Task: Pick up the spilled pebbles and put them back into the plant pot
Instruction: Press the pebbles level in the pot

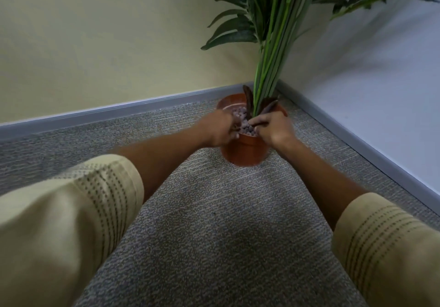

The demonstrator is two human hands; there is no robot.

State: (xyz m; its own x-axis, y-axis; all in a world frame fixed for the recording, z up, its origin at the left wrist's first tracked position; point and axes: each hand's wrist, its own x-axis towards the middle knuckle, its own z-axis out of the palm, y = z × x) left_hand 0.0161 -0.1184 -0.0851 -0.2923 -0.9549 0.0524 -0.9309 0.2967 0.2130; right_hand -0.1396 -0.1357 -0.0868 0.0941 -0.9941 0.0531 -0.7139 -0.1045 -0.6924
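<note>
Currently both hands are at the plant pot [242,151], which sits on the grey carpet [214,223] in the room corner, close to the grey baseboard [119,111] on both walls.

Pot: terracotta-orange, upright, filled near the rim with pale pinkish pebbles [241,112]. Green stems [266,73] rise from the middle of it, leaves fan out above. Two dark brown, pod-like leaves stick out at the stem base.

Left hand [220,128]: over the pot's left rim, back of hand toward the camera, fingers curled down into the pebble layer. A few pebbles show at its fingertips [235,135], right at the near rim. Fingers look bunched rather than spread, but motion blur means I cannot tell if it is actually pinching anything.

Right hand [273,127]: over the right rim, fingers together and bent, pointing left toward the stems, touching or just above the pebbles. Not spread. Cannot tell whether it holds pebbles; palm side is hidden.

Hands are near each other, not touching, pebbles visible in the gap between them.

Both forearms are bare, with cream sleeves [71,211] with dotted dark stripe bands pushed up near the elbows, filling the lower left and right corners.

Carpet in front of the pot: no loose pebbles that I can make out at this resolution.
</note>
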